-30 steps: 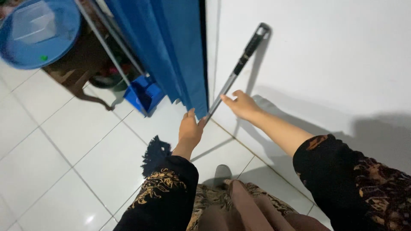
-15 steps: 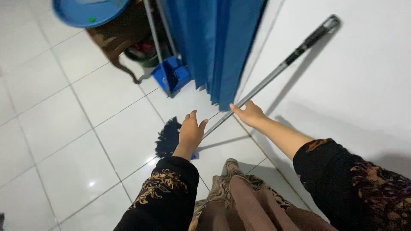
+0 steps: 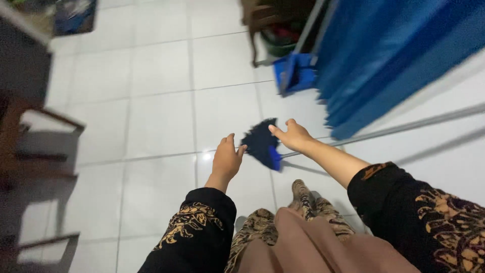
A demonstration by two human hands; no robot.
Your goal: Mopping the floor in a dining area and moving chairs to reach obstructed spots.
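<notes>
A broom with a dark blue bristle head (image 3: 261, 144) lies low over the white tile floor. Its thin grey handle (image 3: 414, 124) runs off to the right along the white wall. My left hand (image 3: 226, 160) hovers just left of the bristles with its fingers apart, its fingertips close to them. My right hand (image 3: 294, 135) is spread above the place where the handle meets the head, and its fingers are not wrapped around the handle. Both arms wear black sleeves with a gold pattern.
A blue curtain (image 3: 394, 65) hangs at the upper right, with a blue dustpan (image 3: 295, 72) on the floor beside it. Dark wooden furniture legs (image 3: 255, 30) stand behind the dustpan. A wooden chair (image 3: 30, 167) fills the left edge. My patterned skirt is at the bottom.
The view has swung left, away from the wall. The broom handle has dropped from a steep lean to nearly flat, and both hands have come off it.
</notes>
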